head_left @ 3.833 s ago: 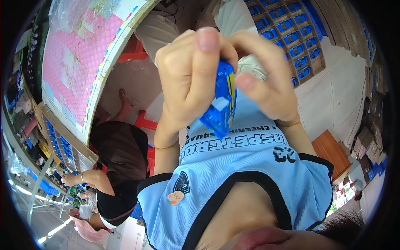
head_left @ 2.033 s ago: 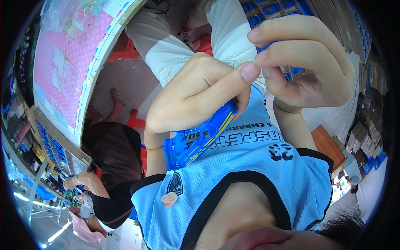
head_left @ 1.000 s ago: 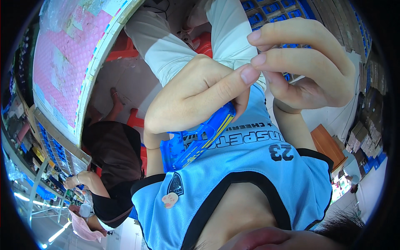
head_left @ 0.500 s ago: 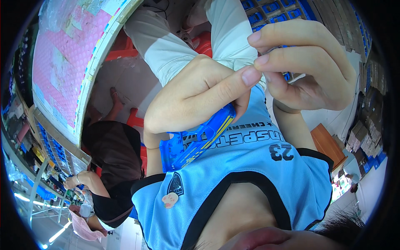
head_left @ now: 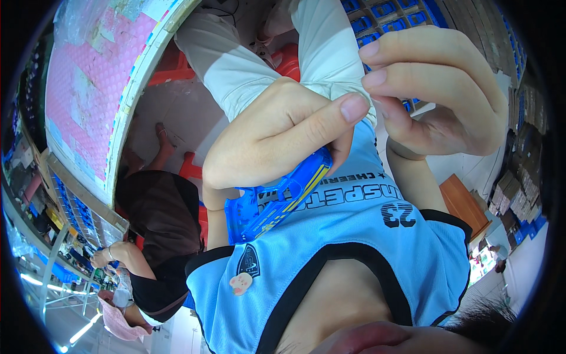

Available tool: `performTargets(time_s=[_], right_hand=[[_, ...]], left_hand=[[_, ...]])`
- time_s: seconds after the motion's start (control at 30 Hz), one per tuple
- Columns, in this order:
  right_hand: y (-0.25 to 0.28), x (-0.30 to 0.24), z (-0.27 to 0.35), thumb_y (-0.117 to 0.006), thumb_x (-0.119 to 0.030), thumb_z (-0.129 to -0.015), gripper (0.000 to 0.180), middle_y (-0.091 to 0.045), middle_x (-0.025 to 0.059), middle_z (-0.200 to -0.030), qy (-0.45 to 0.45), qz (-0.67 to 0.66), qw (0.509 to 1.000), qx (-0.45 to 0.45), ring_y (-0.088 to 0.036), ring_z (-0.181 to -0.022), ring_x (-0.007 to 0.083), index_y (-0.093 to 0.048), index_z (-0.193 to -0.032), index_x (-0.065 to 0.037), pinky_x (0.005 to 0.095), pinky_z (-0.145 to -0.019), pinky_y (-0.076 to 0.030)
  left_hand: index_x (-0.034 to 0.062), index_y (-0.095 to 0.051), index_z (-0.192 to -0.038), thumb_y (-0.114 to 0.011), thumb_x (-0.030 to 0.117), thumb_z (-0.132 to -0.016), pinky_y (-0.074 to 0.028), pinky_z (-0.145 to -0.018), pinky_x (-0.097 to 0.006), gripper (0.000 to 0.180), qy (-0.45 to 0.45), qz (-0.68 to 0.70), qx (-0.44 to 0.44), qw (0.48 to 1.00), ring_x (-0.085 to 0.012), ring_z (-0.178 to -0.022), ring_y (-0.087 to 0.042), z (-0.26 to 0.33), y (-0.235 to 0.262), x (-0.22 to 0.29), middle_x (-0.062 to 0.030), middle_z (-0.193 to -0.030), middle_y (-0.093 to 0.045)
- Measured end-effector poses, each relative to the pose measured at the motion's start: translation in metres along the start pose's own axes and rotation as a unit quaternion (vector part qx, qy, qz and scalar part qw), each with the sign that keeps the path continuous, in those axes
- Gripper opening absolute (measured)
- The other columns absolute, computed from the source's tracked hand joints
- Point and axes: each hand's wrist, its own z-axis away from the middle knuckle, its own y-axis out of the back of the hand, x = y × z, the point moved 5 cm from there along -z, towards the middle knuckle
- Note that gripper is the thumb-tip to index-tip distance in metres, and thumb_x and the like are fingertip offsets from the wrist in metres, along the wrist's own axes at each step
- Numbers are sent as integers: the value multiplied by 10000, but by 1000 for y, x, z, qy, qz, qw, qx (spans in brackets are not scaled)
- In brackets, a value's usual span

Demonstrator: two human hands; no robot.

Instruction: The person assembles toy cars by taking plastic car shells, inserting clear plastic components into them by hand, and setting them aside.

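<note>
My left hand [head_left: 277, 135] is closed around a blue plastic toy car body [head_left: 280, 197] with yellow stripes, held in front of my chest. Its thumb points right, and the fingers behind are mostly hidden. The car's lower end sticks out below the palm. Just right of that thumb, my right hand [head_left: 448, 88] is raised with fingers curved and apart. No object shows between its fingertips, which sit close to the left thumb without touching it.
At the left stands a table [head_left: 97, 100] with a pink bubble-wrap cover. A person in dark clothes [head_left: 156, 206] sits beyond it, near red stools [head_left: 191, 168]. A divided tray [head_left: 407, 15] of blue car bodies lies at upper right. Stacked boxes [head_left: 516, 189] line the right side.
My right hand has drawn slightly to the right, away from the left thumb, and its fingers have spread a little. The left hand and the toy car body have hardly moved.
</note>
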Motion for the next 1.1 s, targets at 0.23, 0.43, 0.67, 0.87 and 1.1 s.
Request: performTargets(time_s=[0.23,0.43,0.67,0.87,1.1], right_hand=[[-1,-2,-1,-710,28,-611,255,-624,176,-894,9,-5,1000,-4,-630,-712,222,-630,-853,6,237,-568,-495],[-1,1,0,-698,21,-633,236,-621,183,-898,20,-17,1000,-13,-627,-696,211,-631,-858,7,236,-557,-494],[-2,-1,-4,-677,30,-656,202,-622,197,-914,21,-25,999,-20,-619,-678,211,-618,-849,28,223,-537,-478],[-6,-1,-3,-640,61,-673,184,-627,195,-907,6,-49,999,-19,-617,-686,205,-599,-850,28,221,-541,-474],[-8,2,-3,-598,107,-668,199,-621,198,-929,-18,-74,997,1,-606,-685,189,-587,-854,36,232,-553,-476]], left_hand=[[17,-578,-563,-379,373,-954,-361,-453,-238,565,-1,-6,-2,1000,-91,-461,-472,1,-1,0,-31,-479,-501],[18,-577,-563,-377,370,-955,-357,-450,-236,564,2,-4,-8,1000,-88,-461,-471,0,-1,0,-29,-481,-502],[16,-580,-569,-378,360,-957,-358,-451,-236,557,-4,6,-7,1000,-88,-464,-473,2,-1,-1,-33,-490,-509],[8,-553,-541,-314,345,-953,-373,-474,-233,583,21,-26,-14,999,-114,-464,-483,3,-1,-1,-59,-499,-519],[-6,-524,-513,-245,336,-948,-384,-489,-237,620,37,-61,-9,997,-142,-451,-485,4,-4,2,-89,-502,-525]])
